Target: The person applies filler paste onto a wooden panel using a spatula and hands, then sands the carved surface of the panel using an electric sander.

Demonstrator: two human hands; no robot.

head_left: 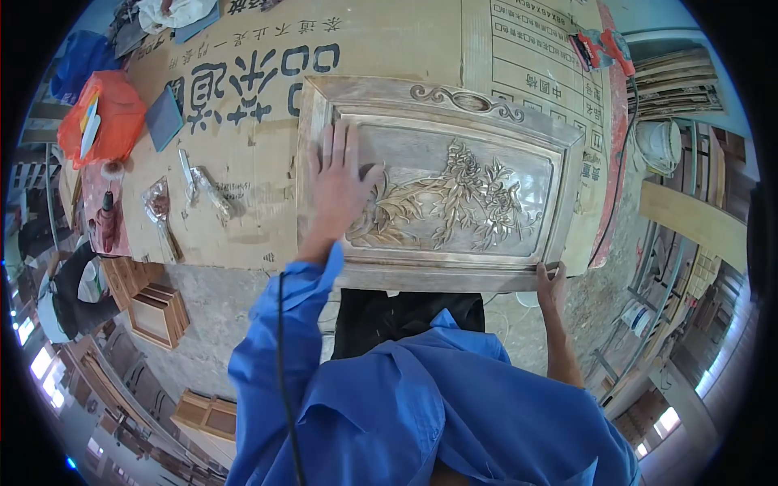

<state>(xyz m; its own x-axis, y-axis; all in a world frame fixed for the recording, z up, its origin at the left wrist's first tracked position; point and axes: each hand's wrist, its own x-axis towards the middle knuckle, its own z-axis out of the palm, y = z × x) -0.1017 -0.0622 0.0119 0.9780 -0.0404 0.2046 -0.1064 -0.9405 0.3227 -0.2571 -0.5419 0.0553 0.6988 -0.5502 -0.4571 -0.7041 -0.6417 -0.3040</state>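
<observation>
A carved wooden panel [413,138] lies on printed cardboard, with raised flowers and leaves in its middle and a scroll along its far edge. My left hand [336,182] lies flat on the left part of the panel, fingers stretched away from me and thumb out to the side, holding nothing. At the near right corner, my right hand [553,285] grips the frame's edge, its fingertips on the wood and part of the grip hidden.
Cardboard [259,162] covers the table. To the left are an orange plastic bag [121,101], a dark flat sheet [164,119], a wrapped brush [162,215] and a red tool [105,223]. Red-and-black tools [600,51] sit far right. Another person [73,283] is at left.
</observation>
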